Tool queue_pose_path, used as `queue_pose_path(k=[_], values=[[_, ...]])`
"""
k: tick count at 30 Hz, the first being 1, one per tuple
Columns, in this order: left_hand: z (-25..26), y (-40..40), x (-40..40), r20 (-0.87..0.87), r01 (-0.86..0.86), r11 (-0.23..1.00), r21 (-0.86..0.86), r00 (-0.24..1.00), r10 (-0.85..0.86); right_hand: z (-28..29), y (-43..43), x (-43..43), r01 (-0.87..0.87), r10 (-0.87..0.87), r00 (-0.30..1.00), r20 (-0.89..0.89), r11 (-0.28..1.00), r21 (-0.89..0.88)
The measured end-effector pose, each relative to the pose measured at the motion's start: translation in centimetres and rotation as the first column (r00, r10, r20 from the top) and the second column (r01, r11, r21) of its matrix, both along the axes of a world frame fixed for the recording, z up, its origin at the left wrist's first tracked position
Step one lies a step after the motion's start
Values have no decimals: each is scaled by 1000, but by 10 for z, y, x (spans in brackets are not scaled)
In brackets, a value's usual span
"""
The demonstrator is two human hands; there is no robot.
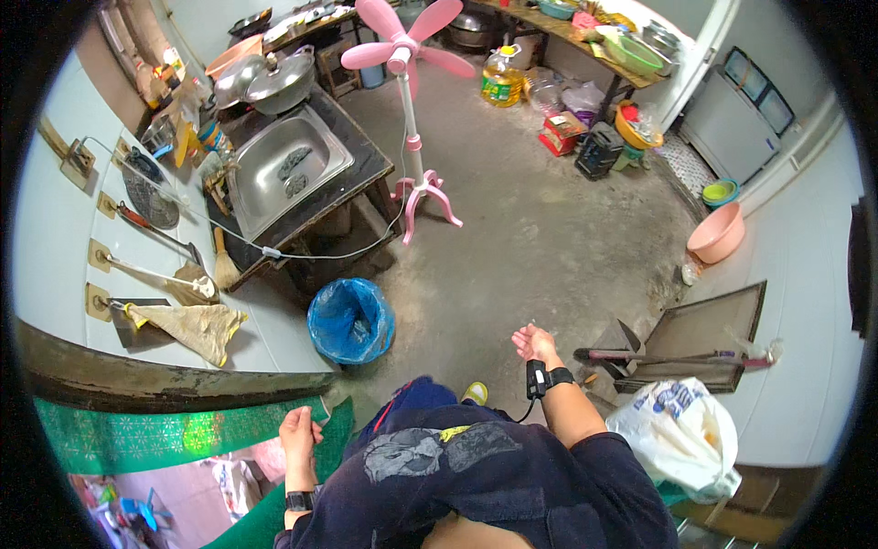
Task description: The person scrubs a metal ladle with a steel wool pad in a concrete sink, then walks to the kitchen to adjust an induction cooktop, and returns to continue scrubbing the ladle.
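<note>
My left hand (300, 431) is low in the view beside a green patterned curtain (206, 432), its fingers loosely curled; whether it touches the cloth I cannot tell. Out over the concrete floor, my right hand (534, 342) hangs in the air with its palm partly turned up, fingers half bent and nothing in them. A blue-lined waste bin (351, 322) stands on the floor ahead, between the hands and the sink counter. Right of my right arm are a long-handled dustpan or broom (658, 357) and a white plastic bag (679, 432) with things inside.
A pink pedestal fan (413, 141) stands ahead, its cord (329, 257) hanging across to the left wall. Left is a counter with a steel sink (295, 171). A framed screen (706, 329) leans at right near a pink basin (717, 233). An oil jug (502, 79) and boxes stand farther off.
</note>
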State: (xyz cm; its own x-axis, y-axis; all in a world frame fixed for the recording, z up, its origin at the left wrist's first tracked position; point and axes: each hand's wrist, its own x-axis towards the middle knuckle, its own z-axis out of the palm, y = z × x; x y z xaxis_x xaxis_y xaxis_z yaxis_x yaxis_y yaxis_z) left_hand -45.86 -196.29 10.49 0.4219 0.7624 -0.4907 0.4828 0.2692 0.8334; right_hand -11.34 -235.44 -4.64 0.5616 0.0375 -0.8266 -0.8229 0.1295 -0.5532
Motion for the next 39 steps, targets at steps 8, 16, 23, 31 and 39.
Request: queue_pose_path(k=[8, 16, 23, 31, 39], values=[[-22, 16, 104, -100, 105, 986, -126, 988, -118, -24, -7, 60, 60, -71, 988, -134, 995, -82], [-25, 18, 327, -156, 520, 840, -151, 827, -540, -21, -79, 105, 304, -312, 947, -81, 947, -102], [-23, -57, 442, -297, 752, 649, -118, 597, -745, -97, -162, 102, 475, -489, 858, -157, 872, -116], [-42, -160, 540, -383, 858, 477, -190, 382, -841, -220, -252, 84, 745, -762, 636, -124, 648, -160], [-120, -186, 650, -555, 902, 295, -316, 76, -828, -307, -337, 42, 797, -874, 443, -199, 486, -360]])
